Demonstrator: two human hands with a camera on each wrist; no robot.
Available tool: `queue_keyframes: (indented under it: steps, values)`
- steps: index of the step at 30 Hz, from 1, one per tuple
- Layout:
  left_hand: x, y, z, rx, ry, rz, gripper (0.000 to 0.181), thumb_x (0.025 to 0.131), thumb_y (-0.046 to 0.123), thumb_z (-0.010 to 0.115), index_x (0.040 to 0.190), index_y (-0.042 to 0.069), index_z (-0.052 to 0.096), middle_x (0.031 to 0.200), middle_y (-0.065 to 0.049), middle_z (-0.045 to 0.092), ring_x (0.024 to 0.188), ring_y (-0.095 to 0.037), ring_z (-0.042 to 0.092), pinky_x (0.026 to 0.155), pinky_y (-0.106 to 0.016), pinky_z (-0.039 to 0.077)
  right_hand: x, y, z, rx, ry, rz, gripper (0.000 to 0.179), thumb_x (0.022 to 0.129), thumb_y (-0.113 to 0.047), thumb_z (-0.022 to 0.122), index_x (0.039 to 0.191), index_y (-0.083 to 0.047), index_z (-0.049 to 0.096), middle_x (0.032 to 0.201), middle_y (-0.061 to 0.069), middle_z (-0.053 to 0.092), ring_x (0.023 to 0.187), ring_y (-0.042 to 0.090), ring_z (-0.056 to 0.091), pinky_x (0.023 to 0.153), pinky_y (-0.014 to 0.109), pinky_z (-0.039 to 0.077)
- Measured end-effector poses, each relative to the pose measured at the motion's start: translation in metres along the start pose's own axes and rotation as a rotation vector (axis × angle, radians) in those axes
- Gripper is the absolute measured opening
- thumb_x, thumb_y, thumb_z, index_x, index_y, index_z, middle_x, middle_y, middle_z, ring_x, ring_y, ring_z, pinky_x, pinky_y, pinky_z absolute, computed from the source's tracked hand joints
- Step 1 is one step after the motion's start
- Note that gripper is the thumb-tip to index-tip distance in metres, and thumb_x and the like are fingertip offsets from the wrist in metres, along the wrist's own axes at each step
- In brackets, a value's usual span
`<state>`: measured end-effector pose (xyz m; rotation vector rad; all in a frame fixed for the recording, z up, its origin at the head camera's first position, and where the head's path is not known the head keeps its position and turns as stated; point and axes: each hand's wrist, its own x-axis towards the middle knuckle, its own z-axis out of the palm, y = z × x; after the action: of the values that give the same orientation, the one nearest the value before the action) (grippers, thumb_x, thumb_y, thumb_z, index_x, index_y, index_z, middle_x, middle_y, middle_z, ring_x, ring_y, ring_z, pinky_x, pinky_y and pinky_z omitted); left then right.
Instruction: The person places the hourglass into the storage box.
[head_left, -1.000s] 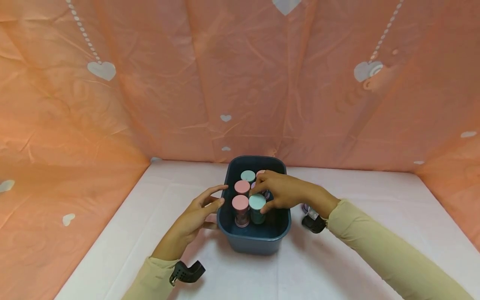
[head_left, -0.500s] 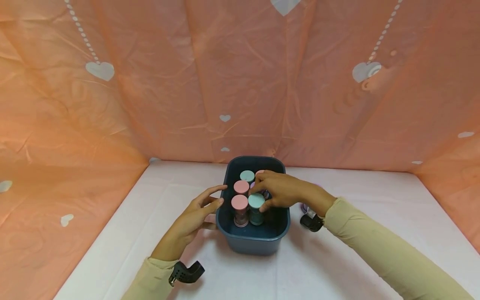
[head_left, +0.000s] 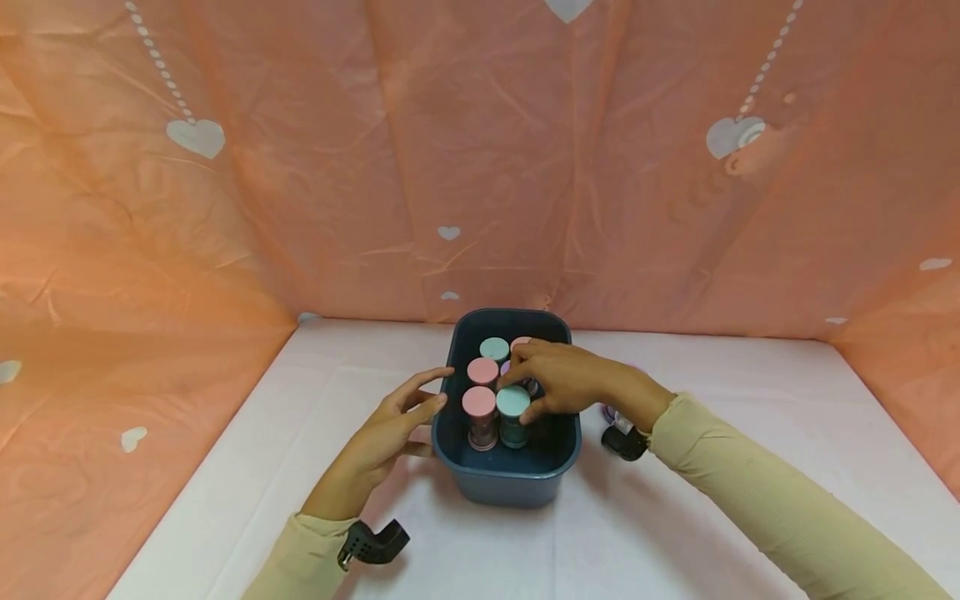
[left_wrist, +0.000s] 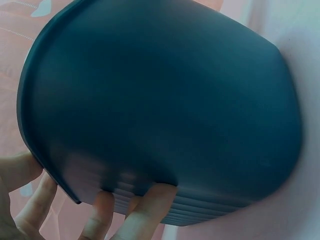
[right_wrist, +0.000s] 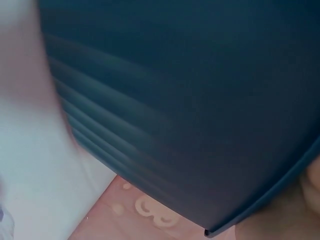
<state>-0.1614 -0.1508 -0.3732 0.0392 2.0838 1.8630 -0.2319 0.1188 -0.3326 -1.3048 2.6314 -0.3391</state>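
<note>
A dark blue plastic bin (head_left: 506, 490) stands on the white table, holding several small see-through cylinders with flat coloured caps. My right hand (head_left: 566, 379) reaches in over the right rim. Its thumb and fingers grip the front mint-capped cylinder (head_left: 513, 402), which stands upright. Left of it is a pink-capped cylinder (head_left: 479, 402), with another pink cap (head_left: 483, 370) behind. A mint cap (head_left: 494, 348) shows farther back; my right hand partly hides a pink and a purple one. My left hand (head_left: 386, 433) touches the bin's left side, fingers loosely spread along the outer wall (left_wrist: 165, 110).
Partly hidden by my right forearm, a purple-ended see-through object (head_left: 609, 412) lies on the table right of the bin. An orange-pink sheet with pale hearts (head_left: 197, 138) hangs behind and at both sides. Each wrist carries a black camera mount (head_left: 373, 543).
</note>
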Motion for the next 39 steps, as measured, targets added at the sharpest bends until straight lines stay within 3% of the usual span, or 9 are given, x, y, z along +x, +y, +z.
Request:
queue_keyframes:
  steps: [10,17,32,39]
  values:
    - [0.002,-0.002,0.0,-0.003,0.02,-0.01,0.044,0.1,0.034,0.06,0.143,0.032,0.051,0.129,-0.015,0.049,0.099,-0.027,0.065,0.066,-0.034,0.058,-0.001,-0.002,0.003,-0.007,0.029,0.025,0.048,0.074,-0.046,0.086,0.119,-0.032,0.072,0.109,-0.004,0.057,0.102,0.013,0.05,0.085,0.033,0.048]
    - [0.0,-0.001,0.001,0.007,0.007,0.006,0.048,0.1,0.034,0.06,0.145,0.028,0.048,0.13,-0.017,0.048,0.096,-0.023,0.066,0.068,-0.034,0.059,-0.001,-0.001,0.005,-0.027,0.039,0.013,0.049,0.076,-0.047,0.084,0.119,-0.029,0.073,0.113,-0.005,0.059,0.108,0.013,0.053,0.092,0.037,0.049]
    - [-0.001,0.0,0.0,0.002,0.011,0.005,0.047,0.1,0.033,0.059,0.146,0.027,0.048,0.132,-0.018,0.047,0.096,-0.022,0.066,0.068,-0.034,0.059,0.0,-0.003,0.004,-0.044,0.04,0.04,0.047,0.076,-0.044,0.085,0.118,-0.029,0.073,0.108,-0.005,0.058,0.102,0.012,0.055,0.089,0.035,0.05]
    - [-0.001,-0.001,0.001,-0.006,-0.001,0.009,0.048,0.1,0.035,0.06,0.146,0.028,0.047,0.132,-0.017,0.047,0.095,-0.019,0.066,0.07,-0.036,0.06,-0.011,-0.001,-0.003,0.06,0.068,0.018,0.047,0.08,-0.042,0.082,0.123,-0.027,0.07,0.116,-0.003,0.059,0.11,0.016,0.051,0.095,0.039,0.05]
